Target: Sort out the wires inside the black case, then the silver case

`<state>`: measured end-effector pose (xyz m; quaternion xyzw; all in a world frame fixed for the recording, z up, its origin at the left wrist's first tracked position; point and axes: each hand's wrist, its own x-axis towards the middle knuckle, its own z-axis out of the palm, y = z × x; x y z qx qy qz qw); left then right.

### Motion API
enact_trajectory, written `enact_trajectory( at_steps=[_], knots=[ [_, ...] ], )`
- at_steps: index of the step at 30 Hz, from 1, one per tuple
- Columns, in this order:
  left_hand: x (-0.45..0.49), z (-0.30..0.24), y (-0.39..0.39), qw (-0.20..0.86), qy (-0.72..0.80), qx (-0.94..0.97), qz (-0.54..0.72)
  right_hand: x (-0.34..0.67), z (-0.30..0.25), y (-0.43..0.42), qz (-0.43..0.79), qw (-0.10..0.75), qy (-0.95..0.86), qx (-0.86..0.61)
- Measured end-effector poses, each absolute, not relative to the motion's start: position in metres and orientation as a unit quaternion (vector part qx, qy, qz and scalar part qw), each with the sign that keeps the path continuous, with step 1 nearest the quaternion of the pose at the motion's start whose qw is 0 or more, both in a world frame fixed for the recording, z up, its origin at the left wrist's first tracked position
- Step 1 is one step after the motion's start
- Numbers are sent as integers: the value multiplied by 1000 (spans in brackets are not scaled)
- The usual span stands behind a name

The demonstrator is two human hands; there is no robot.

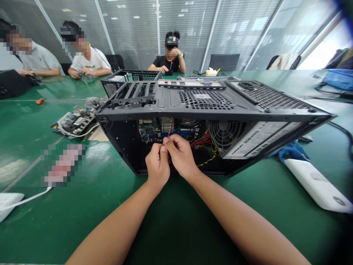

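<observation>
A black computer case [209, 106] lies on its side on the green table [176, 221], its open side facing me. Inside I see a motherboard [154, 130], a power supply with a fan [228, 134] and loose coloured wires [205, 141]. My left hand [157, 165] and my right hand [180, 154] meet at the case opening, both closed in a pinch. Together they grip a thin twisted orange-and-white cable [170, 127] that runs up toward the motherboard.
A loose circuit board [75, 121] with a white cable lies left of the case. A white device [317, 186] and a blue cloth [292, 151] sit at the right. Another open case [129, 77] stands behind. Three people sit at the far side of the table.
</observation>
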<state>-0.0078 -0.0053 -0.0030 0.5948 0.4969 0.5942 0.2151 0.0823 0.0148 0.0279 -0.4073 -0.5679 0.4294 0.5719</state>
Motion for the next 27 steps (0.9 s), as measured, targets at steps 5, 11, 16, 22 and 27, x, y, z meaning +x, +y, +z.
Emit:
enact_trajectory(
  at_steps=[5, 11, 16, 22, 27],
  knots=[
    [-8, -2, -5, 226, 493, 594, 594, 82, 28, 15, 433, 568, -566, -412],
    [-9, -2, -5, 234, 487, 590, 600, 82, 28, 14, 436, 569, -563, -412],
    [-9, -2, -5, 217, 494, 597, 593, 82, 28, 15, 435, 575, -562, -406],
    [-9, -1, -5, 200, 500, 602, 590, 83, 28, 15, 428, 577, -565, -406],
    [-10, 0, -6, 204, 500, 602, 588, 83, 28, 15, 432, 579, -561, -403]
  ],
)
